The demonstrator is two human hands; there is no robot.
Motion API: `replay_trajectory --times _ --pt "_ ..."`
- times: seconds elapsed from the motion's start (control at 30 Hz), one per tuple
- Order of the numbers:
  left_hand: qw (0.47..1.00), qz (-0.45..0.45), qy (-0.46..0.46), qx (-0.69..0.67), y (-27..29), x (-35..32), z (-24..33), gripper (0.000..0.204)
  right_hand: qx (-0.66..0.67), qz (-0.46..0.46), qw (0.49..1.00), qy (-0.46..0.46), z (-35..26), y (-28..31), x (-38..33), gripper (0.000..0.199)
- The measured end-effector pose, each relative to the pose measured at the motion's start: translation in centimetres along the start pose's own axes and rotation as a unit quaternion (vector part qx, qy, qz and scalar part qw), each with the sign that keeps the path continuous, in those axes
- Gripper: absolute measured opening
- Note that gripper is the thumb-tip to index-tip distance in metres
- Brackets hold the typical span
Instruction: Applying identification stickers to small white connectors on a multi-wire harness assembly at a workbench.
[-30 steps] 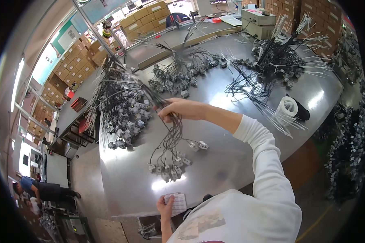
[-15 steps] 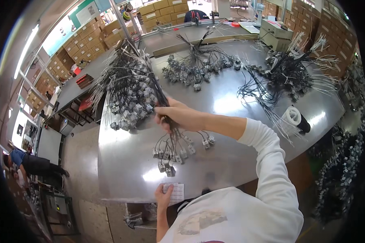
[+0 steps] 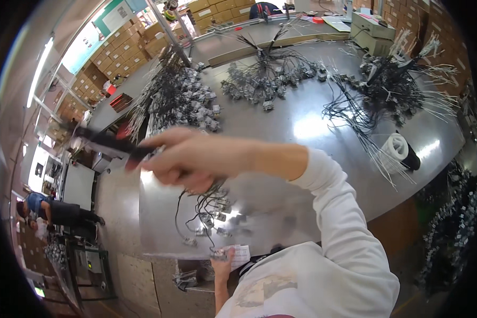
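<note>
Dangling beneath the right hand [image 3: 196, 159], a wire bundle [image 3: 209, 212].

Two hands [image 3: 196, 159], four wire bundle heaps [image 3: 270, 79], one tape roll [image 3: 400, 151]

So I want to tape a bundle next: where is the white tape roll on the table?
In the head view the white tape roll lies at the right side of the steel table, near its front-right edge, just below the black wire pile.

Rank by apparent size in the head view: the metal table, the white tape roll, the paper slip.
1. metal table, by far the largest.
2. white tape roll.
3. paper slip, similar to the roll, slightly smaller; nearer the camera, so uncertain.
</note>
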State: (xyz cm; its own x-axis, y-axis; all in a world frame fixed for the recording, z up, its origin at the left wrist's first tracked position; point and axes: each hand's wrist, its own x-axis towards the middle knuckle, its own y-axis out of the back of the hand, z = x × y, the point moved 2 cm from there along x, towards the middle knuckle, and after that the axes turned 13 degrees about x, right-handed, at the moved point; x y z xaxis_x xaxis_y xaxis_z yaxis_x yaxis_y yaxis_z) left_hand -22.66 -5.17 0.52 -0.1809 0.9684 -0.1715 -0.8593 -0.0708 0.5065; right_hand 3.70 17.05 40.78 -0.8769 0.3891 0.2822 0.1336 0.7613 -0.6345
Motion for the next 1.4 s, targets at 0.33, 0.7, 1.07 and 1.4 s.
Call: replay_trajectory --times 0.33,0.7,1.07,1.4 --pt "0.992 -0.067 0.071 -0.077 0.3 0.3 0.9 0.030 -0.413 0.582 0.700 -0.012 5.9 33.8 -18.1 0.044" --pt "0.993 -0.092 0.075 -0.004 0.3 1.9 2.6 0.030 -0.650 0.522 0.552 -0.009 9.5 35.4 -26.3 0.041" --pt "0.987 -0.104 0.105 0.057 0.6 2.2 1.8 0.036 -0.768 0.490 0.374 -0.178 7.6 35.5 -20.7 0.056" --pt "0.993 -0.099 0.054 -0.017 2.9 7.2 5.8 0.028 -0.669 0.339 0.660 -0.038 12.0 19.6 -20.5 0.051"
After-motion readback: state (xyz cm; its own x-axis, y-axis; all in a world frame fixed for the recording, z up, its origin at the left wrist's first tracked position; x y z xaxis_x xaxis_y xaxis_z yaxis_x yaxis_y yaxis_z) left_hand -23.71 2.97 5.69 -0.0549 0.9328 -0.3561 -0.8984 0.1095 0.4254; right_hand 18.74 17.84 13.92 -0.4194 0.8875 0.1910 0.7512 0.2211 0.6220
